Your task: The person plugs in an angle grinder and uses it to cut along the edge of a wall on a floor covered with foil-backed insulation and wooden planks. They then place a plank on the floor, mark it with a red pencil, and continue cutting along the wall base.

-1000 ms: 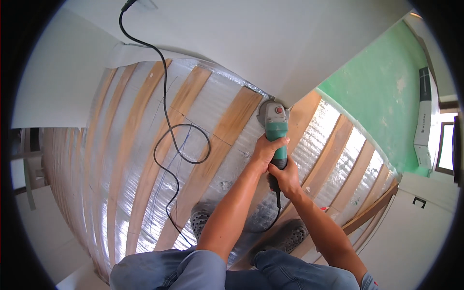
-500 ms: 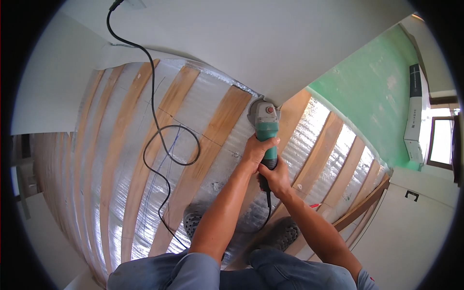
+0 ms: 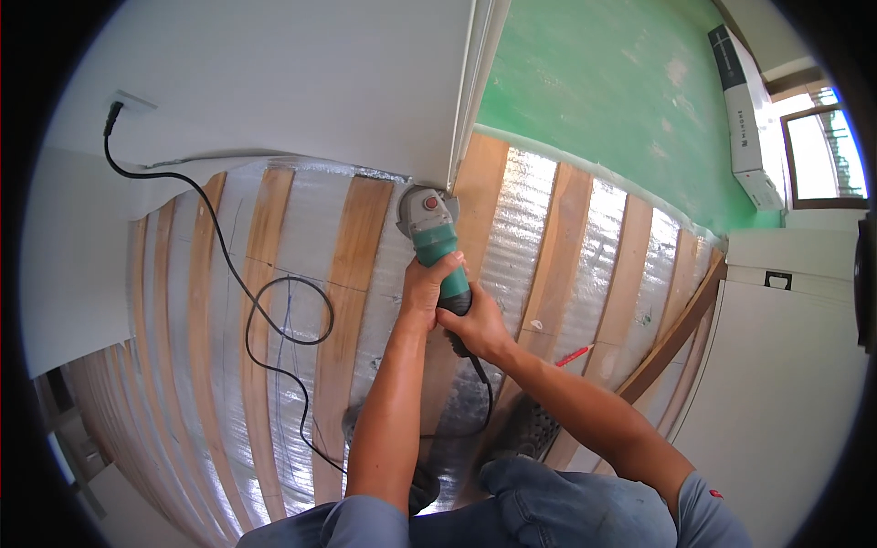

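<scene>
At the foot of the smooth white wall's corner (image 3: 454, 151), a green-and-grey angle grinder with a black rear handle (image 3: 435, 239) has its head between two pale wooden battens, the left hand (image 3: 423, 289) wrapped round its green body and the right hand (image 3: 481, 321) closed on the handle. Battens (image 3: 358, 233) already lie in rows with crinkled silver foil (image 3: 311, 224) between, but the grinder hides its contact point, so what is done or left there cannot be told. Compared with half a second ago, grinder and grips stay put, while the swung view reveals the whole white wall socket (image 3: 137, 100) and more of a slim red pencil (image 3: 574, 355).
</scene>
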`<state>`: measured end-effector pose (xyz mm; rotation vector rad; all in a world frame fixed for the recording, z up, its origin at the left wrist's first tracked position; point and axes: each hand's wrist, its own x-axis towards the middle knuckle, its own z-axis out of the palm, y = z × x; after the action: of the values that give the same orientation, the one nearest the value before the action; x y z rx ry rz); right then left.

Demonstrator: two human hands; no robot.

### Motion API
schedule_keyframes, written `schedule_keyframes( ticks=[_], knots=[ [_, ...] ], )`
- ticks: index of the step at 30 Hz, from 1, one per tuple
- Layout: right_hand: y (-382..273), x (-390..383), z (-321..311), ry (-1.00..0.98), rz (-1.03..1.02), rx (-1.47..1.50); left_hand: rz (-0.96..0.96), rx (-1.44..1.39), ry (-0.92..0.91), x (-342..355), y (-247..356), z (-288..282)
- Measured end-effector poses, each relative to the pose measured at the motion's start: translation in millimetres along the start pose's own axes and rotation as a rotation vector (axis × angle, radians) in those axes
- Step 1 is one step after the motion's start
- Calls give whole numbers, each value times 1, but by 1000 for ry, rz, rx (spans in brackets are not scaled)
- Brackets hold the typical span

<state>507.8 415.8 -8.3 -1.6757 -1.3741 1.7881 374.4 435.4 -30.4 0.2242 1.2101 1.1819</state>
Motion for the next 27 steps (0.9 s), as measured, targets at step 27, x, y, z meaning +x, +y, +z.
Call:
schedule_keyframes(
  ticks=[27],
  knots=[
    [1, -8, -15, -34, 34, 95, -12, 75, -31, -4, 0, 13]
  ],
)
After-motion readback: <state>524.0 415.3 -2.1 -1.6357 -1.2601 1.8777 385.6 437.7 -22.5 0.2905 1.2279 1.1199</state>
